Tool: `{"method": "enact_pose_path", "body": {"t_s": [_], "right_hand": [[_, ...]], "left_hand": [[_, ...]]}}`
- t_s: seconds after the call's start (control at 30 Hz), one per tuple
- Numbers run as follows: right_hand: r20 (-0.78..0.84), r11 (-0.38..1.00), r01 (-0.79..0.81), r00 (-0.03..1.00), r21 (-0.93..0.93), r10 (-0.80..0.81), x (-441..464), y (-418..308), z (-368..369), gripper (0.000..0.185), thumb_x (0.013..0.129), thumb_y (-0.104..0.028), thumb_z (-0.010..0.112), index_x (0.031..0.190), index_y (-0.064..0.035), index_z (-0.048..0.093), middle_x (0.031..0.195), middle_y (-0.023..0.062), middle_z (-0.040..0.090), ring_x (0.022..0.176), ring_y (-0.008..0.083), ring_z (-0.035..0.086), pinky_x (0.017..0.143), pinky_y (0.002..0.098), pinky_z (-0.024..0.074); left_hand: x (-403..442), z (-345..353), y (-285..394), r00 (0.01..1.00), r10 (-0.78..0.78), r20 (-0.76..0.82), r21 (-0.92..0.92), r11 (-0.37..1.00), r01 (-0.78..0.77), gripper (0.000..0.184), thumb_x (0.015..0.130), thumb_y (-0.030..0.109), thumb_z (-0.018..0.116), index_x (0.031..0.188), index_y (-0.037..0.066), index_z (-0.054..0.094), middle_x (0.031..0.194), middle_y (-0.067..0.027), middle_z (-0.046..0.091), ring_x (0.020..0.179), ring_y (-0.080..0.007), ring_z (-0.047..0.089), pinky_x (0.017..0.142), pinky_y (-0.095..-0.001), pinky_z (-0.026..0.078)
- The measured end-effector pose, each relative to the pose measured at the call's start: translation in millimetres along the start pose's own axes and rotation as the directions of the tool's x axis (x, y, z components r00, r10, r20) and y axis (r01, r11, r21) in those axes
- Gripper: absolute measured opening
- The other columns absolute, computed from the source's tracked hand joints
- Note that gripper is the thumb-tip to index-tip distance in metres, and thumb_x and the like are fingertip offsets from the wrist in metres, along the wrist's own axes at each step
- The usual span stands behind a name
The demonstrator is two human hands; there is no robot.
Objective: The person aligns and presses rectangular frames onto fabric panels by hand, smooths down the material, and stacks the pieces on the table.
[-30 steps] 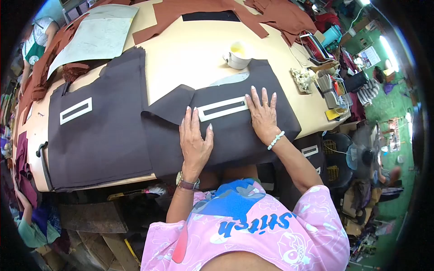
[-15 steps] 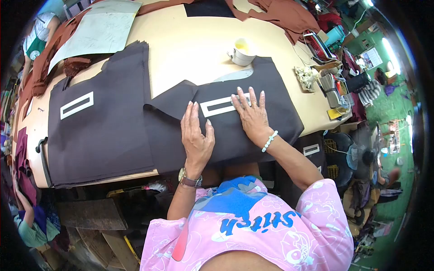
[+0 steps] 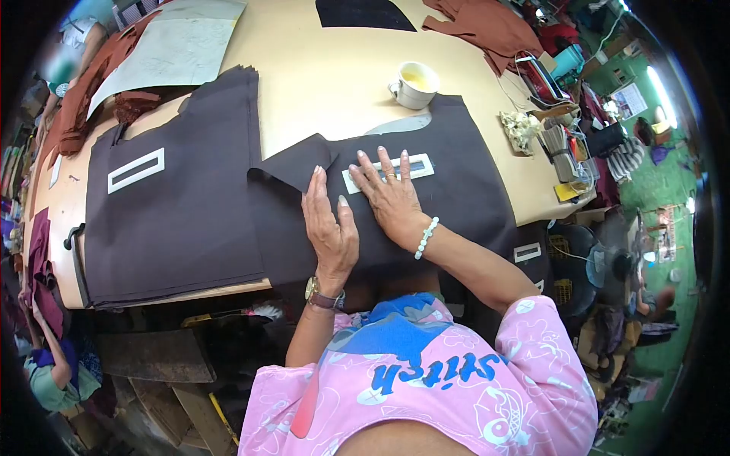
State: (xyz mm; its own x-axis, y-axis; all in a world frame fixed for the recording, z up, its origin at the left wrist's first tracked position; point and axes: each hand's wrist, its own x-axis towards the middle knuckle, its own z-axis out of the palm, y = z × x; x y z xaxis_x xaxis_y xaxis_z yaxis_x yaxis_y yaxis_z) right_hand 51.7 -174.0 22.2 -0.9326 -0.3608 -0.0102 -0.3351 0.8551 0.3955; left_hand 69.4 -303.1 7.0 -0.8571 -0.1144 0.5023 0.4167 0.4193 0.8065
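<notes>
My right hand (image 3: pixel 391 194) lies flat, fingers spread, over a white rectangular frame-shaped patch (image 3: pixel 420 169) on a dark fabric piece (image 3: pixel 468 178). It covers part of the frame. To its left, my left hand (image 3: pixel 331 232) rests on its edge on the same fabric, fingers stretched and holding nothing. A folded-over flap (image 3: pixel 293 161) of the dark fabric lies just beyond my left fingertips. Further left is a stack of dark fabric pieces (image 3: pixel 175 235) with a similar white frame (image 3: pixel 137 171) on top.
A white cup (image 3: pixel 415 90) with yellowish contents stands beyond the fabric. Brown fabric (image 3: pixel 487 34) and a pale sheet (image 3: pixel 171 45) lie at the far side. Tools and a crumpled pale lump (image 3: pixel 520 131) sit at the right edge. Other people (image 3: pixel 57 372) are at the left.
My right hand has slid left along the white frame, uncovering its right end. My left hand stays nearly in place. Brown fabric no longer shows across the far middle of the table.
</notes>
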Motion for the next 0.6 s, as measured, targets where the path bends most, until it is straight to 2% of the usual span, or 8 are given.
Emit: {"method": "enact_pose_path", "body": {"t_s": [0.17, 0.27, 0.37, 0.47, 0.5, 0.6], "right_hand": [[-0.028, 0.999, 0.029, 0.999, 0.037, -0.028, 1.1, -3.0, -2.0, 0.058, 0.086, -0.022, 0.047, 0.140, -0.0187, 0.028, 0.146, 0.0083, 0.021, 0.134, 0.0356, 0.017, 0.105, 0.0608, 0.0097], [-0.031, 0.995, 0.050, 0.998, 0.091, -0.047, 0.2, 0.1, -3.3, 0.057, 0.087, -0.022, 0.046, 0.140, -0.0221, 0.028, 0.145, 0.0092, 0.023, 0.133, 0.0364, 0.019, 0.104, 0.0616, 0.0119], [-0.019, 0.930, 0.107, 0.994, 0.352, -0.107, -4.3, 11.1, -7.2, 0.059, 0.081, -0.004, 0.044, 0.137, -0.0222, 0.037, 0.147, 0.0094, 0.020, 0.133, 0.0387, 0.018, 0.103, 0.0636, 0.0130], [0.128, 0.679, 0.110, 0.948, 0.726, -0.291, -6.3, 38.7, -17.5, 0.062, 0.074, 0.007, 0.040, 0.128, -0.0208, 0.050, 0.148, 0.0119, 0.018, 0.133, 0.0416, 0.017, 0.102, 0.0653, 0.0100], [0.054, 0.565, 0.120, 0.958, 0.816, -0.281, -10.6, 49.6, -16.4, 0.064, 0.067, 0.012, 0.038, 0.121, -0.0180, 0.058, 0.146, 0.0162, 0.021, 0.134, 0.0414, 0.017, 0.106, 0.0578, 0.0090], [-0.192, 0.316, 0.184, 0.981, 0.931, -0.006, -18.2, 95.9, 5.0, 0.060, 0.068, 0.010, 0.039, 0.118, -0.0163, 0.059, 0.143, 0.0164, 0.029, 0.134, 0.0370, 0.022, 0.109, 0.0483, 0.0132]], "left_hand": [[0.4, -1.1, 0.3, 1.000, 0.000, -0.005, 0.008, 1.000, 0.000, 0.046, 0.086, 0.007, 0.042, 0.130, -0.005, 0.036, 0.133, -0.0204, 0.041, 0.123, -0.0333, 0.038, 0.104, -0.0388, 0.028], [0.8, -0.2, 0.6, 0.997, -0.076, 0.006, -0.034, 0.997, 0.076, 0.047, 0.088, 0.008, 0.040, 0.133, -0.005, 0.033, 0.134, -0.0218, 0.039, 0.126, -0.0327, 0.036, 0.105, -0.0382, 0.027], [1.0, 1.9, -4.3, 0.981, -0.191, 0.009, -0.115, 0.975, 0.191, 0.050, 0.086, 0.008, 0.043, 0.133, -0.006, 0.031, 0.134, -0.0250, 0.037, 0.125, -0.0368, 0.036, 0.104, -0.0406, 0.027], [1.8, 1.7, -2.6, 0.977, -0.214, 0.015, -0.121, 0.969, 0.215, 0.050, 0.088, 0.009, 0.042, 0.134, -0.007, 0.029, 0.134, -0.0257, 0.037, 0.126, -0.0364, 0.034, 0.105, -0.0389, 0.026], [2.6, 0.6, -1.2, 0.975, -0.220, 0.016, -0.122, 0.968, 0.220, 0.050, 0.088, 0.009, 0.042, 0.134, -0.007, 0.028, 0.134, -0.0258, 0.037, 0.126, -0.0362, 0.034, 0.105, -0.0386, 0.026], [4.1, -2.9, -1.2, 0.973, -0.228, 0.021, -0.101, 0.968, 0.229, 0.052, 0.087, 0.008, 0.046, 0.134, -0.007, 0.028, 0.135, -0.0259, 0.036, 0.127, -0.0356, 0.034, 0.106, -0.0373, 0.025]]}}
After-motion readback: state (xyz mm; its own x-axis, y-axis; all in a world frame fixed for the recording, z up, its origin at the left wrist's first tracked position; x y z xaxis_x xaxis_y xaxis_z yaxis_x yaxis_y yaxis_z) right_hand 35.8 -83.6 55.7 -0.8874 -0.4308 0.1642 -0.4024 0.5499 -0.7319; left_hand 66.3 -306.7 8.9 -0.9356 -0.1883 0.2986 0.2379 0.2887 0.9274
